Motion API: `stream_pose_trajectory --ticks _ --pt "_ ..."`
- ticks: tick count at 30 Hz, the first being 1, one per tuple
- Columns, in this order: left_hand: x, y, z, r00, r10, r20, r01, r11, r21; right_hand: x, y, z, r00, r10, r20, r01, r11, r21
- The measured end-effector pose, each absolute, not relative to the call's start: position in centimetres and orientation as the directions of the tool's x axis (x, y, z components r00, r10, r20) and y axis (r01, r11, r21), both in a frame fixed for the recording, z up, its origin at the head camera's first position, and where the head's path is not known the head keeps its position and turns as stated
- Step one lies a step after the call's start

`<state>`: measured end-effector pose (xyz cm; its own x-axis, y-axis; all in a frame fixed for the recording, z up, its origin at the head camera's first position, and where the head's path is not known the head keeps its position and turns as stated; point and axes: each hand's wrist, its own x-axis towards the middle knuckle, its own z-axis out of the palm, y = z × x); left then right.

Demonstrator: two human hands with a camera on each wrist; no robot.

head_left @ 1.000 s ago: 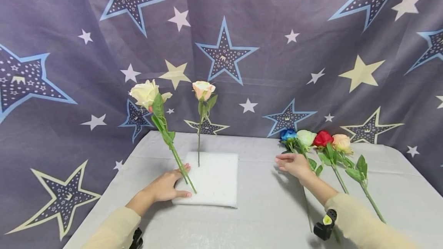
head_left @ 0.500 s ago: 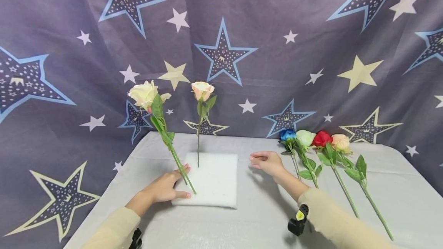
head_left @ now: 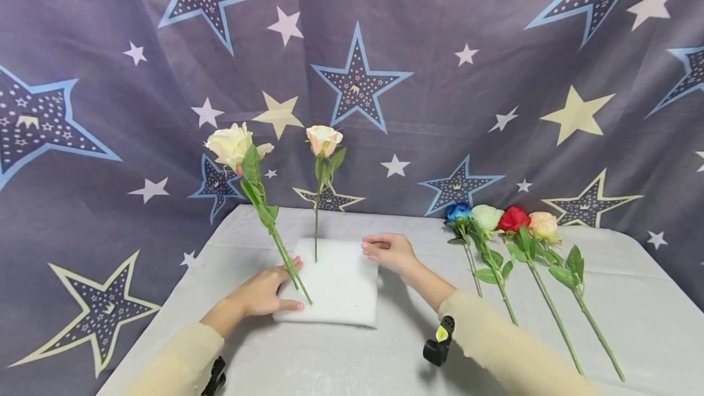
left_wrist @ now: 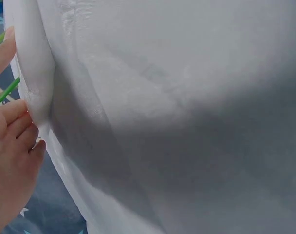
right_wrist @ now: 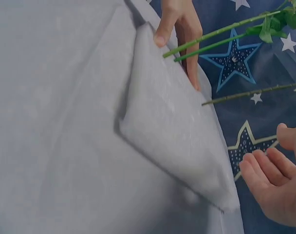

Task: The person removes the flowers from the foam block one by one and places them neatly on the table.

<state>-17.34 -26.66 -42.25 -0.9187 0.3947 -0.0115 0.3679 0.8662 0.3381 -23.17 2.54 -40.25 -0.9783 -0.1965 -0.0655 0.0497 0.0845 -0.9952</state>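
White foam block [head_left: 335, 286], grey tablecloth [head_left: 385, 353], star-patterned purple backdrop [head_left: 440, 47].

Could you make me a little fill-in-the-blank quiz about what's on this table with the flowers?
1. The number of roses standing upright in the white foam block is ____.
2. The left hand rests on the block's ____ edge.
3. Of the four roses lying on the table, the one nearest the right hand is coloured ____.
4. The right hand holds ____.

Missing words: two; left; blue; nothing

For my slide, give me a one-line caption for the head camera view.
Left hand steadies a white foam block holding two upright roses, right hand hovering at its far corner.
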Motion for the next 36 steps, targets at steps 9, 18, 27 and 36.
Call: stream_pose_trajectory --ticks 9,18,27,36 --pt "-17.5 -26.5 -42.2 -0.92 0.392 -0.005 0.367 0.866 0.34 -23.4 -0.3 -39.3 -0.937 -0.349 -0.03 0.067 -0.095 -0.993" --pt "-17.6 -26.5 -42.3 -0.918 0.396 -0.009 0.37 0.866 0.336 -22.5 -3.6 -38.6 -0.856 -0.515 0.027 0.051 -0.135 -0.989" --pt "-17.5 -26.6 -42.7 -0.914 0.405 0.032 0.391 0.856 0.338 -21.1 -7.2 -39.4 -0.776 -0.621 0.114 0.009 -0.19 -0.982" --pt "-17.3 -26.7 -42.5 -0.921 0.389 0.019 0.372 0.862 0.345 -20.2 -8.8 -39.3 -0.78 -0.595 0.192 -0.165 -0.1 -0.981"
